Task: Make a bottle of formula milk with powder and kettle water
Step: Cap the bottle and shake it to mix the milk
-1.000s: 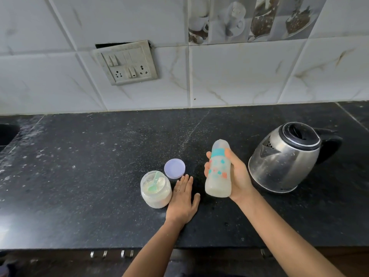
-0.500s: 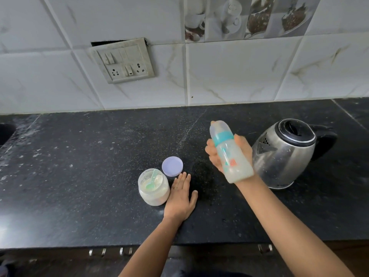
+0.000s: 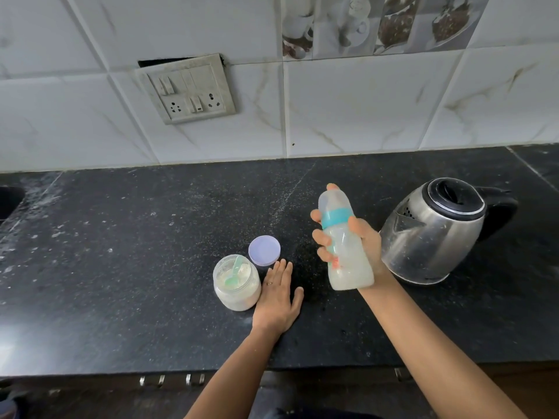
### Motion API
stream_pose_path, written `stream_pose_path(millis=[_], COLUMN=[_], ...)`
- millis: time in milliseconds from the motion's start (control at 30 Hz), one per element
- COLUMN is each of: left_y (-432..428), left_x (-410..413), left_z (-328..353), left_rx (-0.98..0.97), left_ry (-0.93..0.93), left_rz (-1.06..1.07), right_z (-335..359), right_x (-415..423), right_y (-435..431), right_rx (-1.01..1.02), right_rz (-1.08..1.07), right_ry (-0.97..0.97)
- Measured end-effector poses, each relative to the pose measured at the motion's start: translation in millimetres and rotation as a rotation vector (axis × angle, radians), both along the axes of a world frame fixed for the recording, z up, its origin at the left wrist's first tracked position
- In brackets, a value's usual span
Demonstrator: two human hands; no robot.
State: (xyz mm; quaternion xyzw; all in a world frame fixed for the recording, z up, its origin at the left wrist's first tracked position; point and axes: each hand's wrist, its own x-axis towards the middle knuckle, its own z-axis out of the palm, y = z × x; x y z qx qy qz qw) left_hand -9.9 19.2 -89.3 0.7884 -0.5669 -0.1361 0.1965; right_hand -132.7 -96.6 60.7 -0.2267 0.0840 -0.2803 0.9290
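Plastic bottle [image 3: 348, 261]: off the counter [image 3: 121, 267]; cap end tilted up-left; right hand [image 3: 369, 249] curled round its middle
Left hand [image 3: 276, 297]: flat on counter; fingers straight

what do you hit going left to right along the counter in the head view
powder jar → left hand flat on the counter → bottle gripped by the right hand → kettle
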Motion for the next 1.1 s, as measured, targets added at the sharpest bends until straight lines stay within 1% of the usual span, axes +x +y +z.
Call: stream_pose_path(millis=[33,133,167,200,233,267,300,333,400,433,467,500,533,567,600,633,700,733,767,800,833,867,900,967,1000,1033,1067,1100], left_y=[0,0,0,0,1,1,0,0,-1,-1,-1,0,0,0,-1,-1,-1,-1,0,0,0,0,0,-1,-1,0,-1,-1], left_x=[0,0,1,1,1,2,1,1,0,0,0,0,0,1,1,1,0,0,0,0,1,1,1,0,-1,-1,-1,0], left_z=[-1,-1,-1,-2,-2,-3,-4,-3,-1,-1,0,1,2,3,3,3,3,3,2,2,2,2,2,2,2,2,2,2], left_rx=[0.0,0.006,0.006,0.003,0.002,0.005,0.005,0.003,0.012,0.019,0.023,0.025,0.026,0.028,0.03,0.029,0.028,0.03,0.032,0.03,0.028,0.026,0.024,0.019,0.018,0.019,0.018,0.017], left_ry=[-0.004,-0.007,-0.011,-0.016,-0.023,-0.026,-0.026,-0.03,-0.029,-0.034,-0.038,-0.041,-0.044,-0.044,-0.042,-0.039,-0.037,-0.039,-0.044,-0.047,-0.048,-0.047,-0.048,-0.05,-0.05,-0.051,-0.055,-0.061], left_rz=[-0.002,-0.005,-0.007,-0.006,-0.003,-0.006,-0.007,-0.005,-0.005,-0.006,-0.009,-0.01,-0.008,-0.007,-0.008,-0.009,-0.007,-0.009,-0.012,-0.012,-0.01,-0.007,-0.006,-0.001,0.0,0.0,-0.001,-0.003], right_z=[1,0,0,2,1,0,3,6,8,8,9,9,8,8,11,14,11,9,9,9,6,9,9,11,11,11,9,8], right_x=[3,7,7,7,7,8,10,13,13,11,10,7,3,1,1,2,1,0,-1,-3,-5,-5,-4,-6,-6,-6,-6,-7], right_y=[-2,-10,-11,-9,-6,-5,-5,-5,-10,-12,-10,-8,-5,-3,-4,-5,-10,-12,-9,-5,-4,-3,-6,-7,-6,-4,0,3], right_rx=[-0.001,0.256,0.292,0.254,0.158,0.054,0.003,0.023,0.19,0.225,0.212,0.143,0.027,-0.051,-0.058,0.012,0.235,0.275,0.246,0.155,0.071,0.031,0.051,0.182,0.207,0.175,0.097,-0.007], right_rz=[-0.026,-0.147,-0.134,-0.077,-0.035,-0.04,-0.066,-0.095,-0.208,-0.208,-0.153,-0.077,-0.025,-0.019,-0.027,-0.062,-0.188,-0.202,-0.167,-0.128,-0.14,-0.156,-0.178,-0.261,-0.265,-0.212,-0.144,-0.129], right_ry=[0.01,-0.035,-0.032,0.002,0.063,0.132,0.173,0.173,0.142,0.108,0.093,0.1,0.122,0.149,0.137,0.088,-0.002,-0.017,-0.01,0.047,0.124,0.163,0.16,0.129,0.116,0.113,0.141,0.205])
